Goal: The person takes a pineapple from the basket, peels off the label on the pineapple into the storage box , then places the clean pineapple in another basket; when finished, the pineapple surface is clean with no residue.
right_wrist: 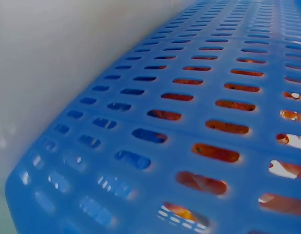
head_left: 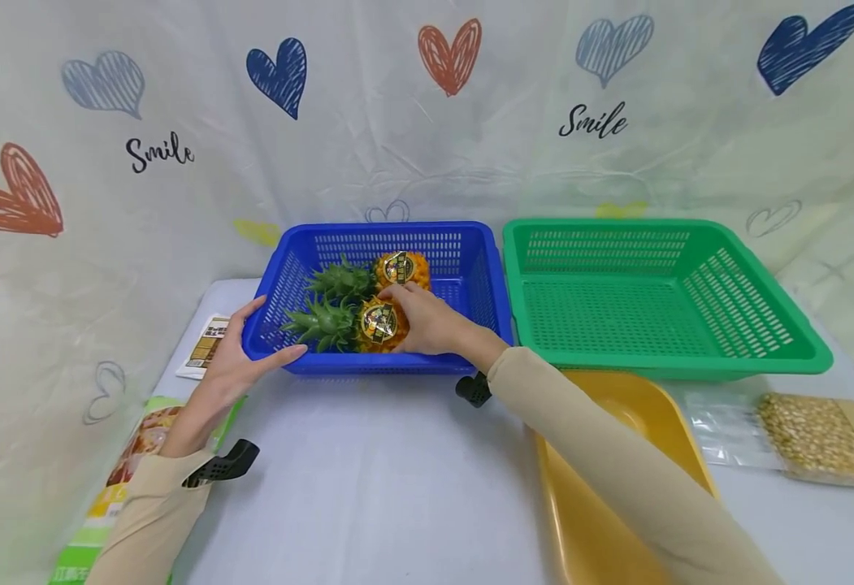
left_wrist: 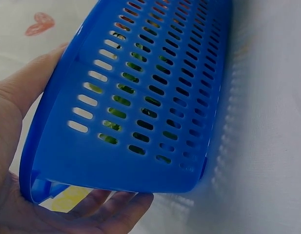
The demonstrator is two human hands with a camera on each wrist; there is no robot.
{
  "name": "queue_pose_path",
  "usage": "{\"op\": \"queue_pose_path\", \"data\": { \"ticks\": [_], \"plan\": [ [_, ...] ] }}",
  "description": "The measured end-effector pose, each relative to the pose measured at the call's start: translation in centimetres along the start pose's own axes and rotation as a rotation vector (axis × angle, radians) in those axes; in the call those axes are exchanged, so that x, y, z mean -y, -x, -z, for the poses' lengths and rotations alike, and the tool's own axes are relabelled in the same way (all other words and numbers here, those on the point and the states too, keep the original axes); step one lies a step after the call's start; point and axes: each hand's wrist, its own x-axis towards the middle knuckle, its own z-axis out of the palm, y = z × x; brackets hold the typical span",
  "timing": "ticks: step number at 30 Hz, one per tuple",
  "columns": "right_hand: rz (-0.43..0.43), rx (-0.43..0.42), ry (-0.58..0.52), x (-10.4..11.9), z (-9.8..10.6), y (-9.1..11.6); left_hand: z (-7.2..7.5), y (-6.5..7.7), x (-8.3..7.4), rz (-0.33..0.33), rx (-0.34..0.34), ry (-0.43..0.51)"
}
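with the left hand [head_left: 231, 366] gripping the blue basket [head_left: 375, 364] steady, the right hand [head_left: 432, 322], seemingly holding the near pineapple [head_left: 379, 323], should squeeze gently.

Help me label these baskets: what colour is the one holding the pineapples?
The basket holding the pineapples is blue, seen best in the head view.

"Smile" [head_left: 592, 120] — twice on white backdrop [head_left: 368, 146]; pineapple labels [head_left: 379, 322] — too small to read.
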Motion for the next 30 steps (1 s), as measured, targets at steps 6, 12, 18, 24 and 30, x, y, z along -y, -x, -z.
{"op": "queue_pose_path", "data": {
  "ticks": [6, 12, 18, 24, 30],
  "plan": [
    [0.027, -0.038, 0.017, -1.0, 0.3, 0.1, -0.5, 0.0, 0.1, -0.007, 0.009, -0.003],
    [0.055, -0.066, 0.021, -1.0, 1.0, 0.3, -0.4, 0.1, 0.2, -0.006, 0.006, 0.006],
    [0.054, -0.098, -0.018, -0.8, 2.0, 0.8, -0.2, 0.1, 0.0, -0.011, 0.005, 0.022],
    [0.057, -0.148, -0.060, -1.1, 2.9, 1.5, -0.2, 0.0, -0.2, 0.014, -0.002, 0.003],
    [0.111, -0.196, -0.083, -0.7, 4.2, 3.1, -0.2, 0.2, -0.2, 0.014, -0.006, 0.001]
  ]
}}
